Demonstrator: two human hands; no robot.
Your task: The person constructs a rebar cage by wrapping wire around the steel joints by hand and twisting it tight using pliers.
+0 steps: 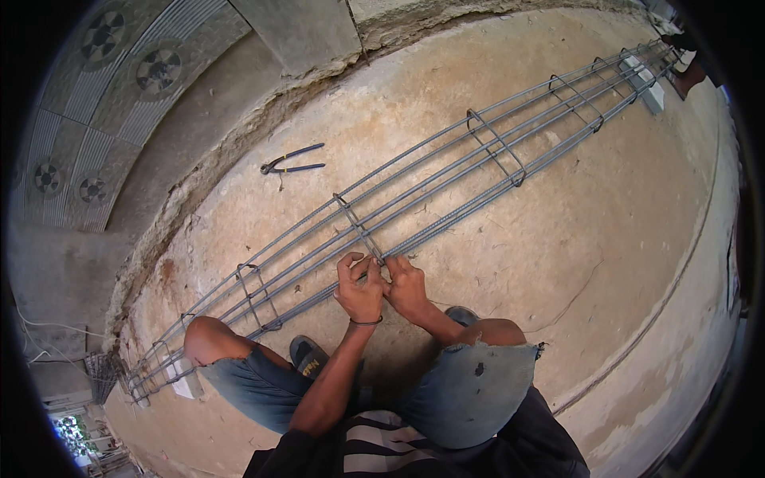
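A long steel rebar cage (434, 190) runs diagonally from the lower left to the upper right, made of several ribbed bars tied with square stirrups. Both my hands meet at the near lower corner of one stirrup (360, 227). My left hand (360, 293) is curled, thumb and fingertips pinched together at the joint. Beside it, my right hand (406, 288) is closed, its fingers against the nearest bars. Whatever is between the fingertips of either hand is too small to make out. Beyond the cage lie pincers (293, 158) with dark handles, their jaws towards the left.
White blocks prop the cage, one at the lower left (183, 378) and one at the far right (644, 84). My bent knees flank my arms, the left one close to the bars. A rough concrete ledge (239, 131) borders the floor, with patterned tiles (131, 76) beyond.
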